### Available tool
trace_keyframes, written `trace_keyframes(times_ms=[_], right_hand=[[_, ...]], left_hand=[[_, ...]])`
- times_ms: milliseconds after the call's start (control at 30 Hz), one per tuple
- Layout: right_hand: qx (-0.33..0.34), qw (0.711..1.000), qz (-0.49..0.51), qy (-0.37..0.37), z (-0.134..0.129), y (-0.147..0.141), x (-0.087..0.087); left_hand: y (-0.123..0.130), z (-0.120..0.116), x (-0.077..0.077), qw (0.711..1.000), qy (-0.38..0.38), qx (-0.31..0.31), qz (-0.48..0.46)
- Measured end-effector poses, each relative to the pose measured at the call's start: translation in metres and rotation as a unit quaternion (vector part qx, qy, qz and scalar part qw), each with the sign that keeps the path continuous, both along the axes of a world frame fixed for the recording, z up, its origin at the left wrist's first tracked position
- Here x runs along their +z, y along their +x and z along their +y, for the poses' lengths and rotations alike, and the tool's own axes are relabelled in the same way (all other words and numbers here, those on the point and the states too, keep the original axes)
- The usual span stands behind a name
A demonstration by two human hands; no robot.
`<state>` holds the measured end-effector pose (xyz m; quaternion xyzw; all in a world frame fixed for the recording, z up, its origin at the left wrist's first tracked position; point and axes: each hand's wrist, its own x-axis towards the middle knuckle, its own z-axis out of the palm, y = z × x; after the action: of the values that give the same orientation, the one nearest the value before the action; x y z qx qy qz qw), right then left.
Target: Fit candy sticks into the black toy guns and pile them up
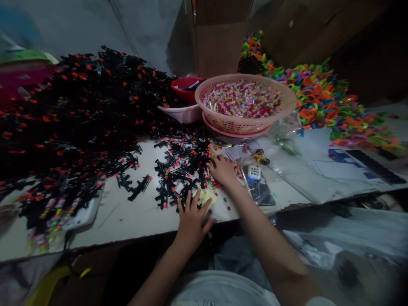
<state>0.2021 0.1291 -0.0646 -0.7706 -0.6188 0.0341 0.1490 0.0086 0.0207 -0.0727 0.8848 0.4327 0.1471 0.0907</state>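
My left hand lies palm down at the table's near edge with its fingers spread. Its fingertips touch a yellow piece of paper and the front of a loose heap of small black toy guns with orange tips. Further forward, my right hand reaches over the right side of that heap. Its fingers are apart and slightly bent, their tips among small red, yellow and white pieces. I see nothing gripped in either hand; the undersides of the right fingers are hidden.
A large pile of toy guns covers the back left. A pink basket of small wrapped pieces stands behind my right hand. Right of it lie bright plastic parts, a white dice-like cube and a small yellow toy bike.
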Motion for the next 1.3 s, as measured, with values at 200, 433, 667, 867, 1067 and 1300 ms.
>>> trace_keyframes(times_ms=[200,433,667,867,1067,1300], right_hand=[[0.045,0.993,0.105,0.035,-0.016,0.001,0.005],[0.028,0.981,0.136,0.138,-0.081,0.062,0.024],[0.053,0.992,-0.107,-0.046,-0.137,0.040,0.017],[0.049,0.988,-0.140,-0.049,-0.142,0.029,0.000],[0.113,0.993,-0.033,0.004,-0.149,0.029,-0.011],[0.017,0.997,0.021,0.066,-0.143,0.014,-0.031]], left_hand=[[-0.002,0.009,0.002,0.999,0.040,0.000,-0.004],[0.001,0.003,0.005,1.000,0.009,-0.004,-0.014],[0.025,0.026,0.018,0.996,-0.074,-0.039,0.030],[0.045,0.034,0.012,0.986,-0.128,-0.097,-0.050],[0.052,0.025,0.012,0.962,-0.207,-0.118,-0.130],[0.059,0.020,0.018,0.945,-0.245,-0.049,-0.209]])
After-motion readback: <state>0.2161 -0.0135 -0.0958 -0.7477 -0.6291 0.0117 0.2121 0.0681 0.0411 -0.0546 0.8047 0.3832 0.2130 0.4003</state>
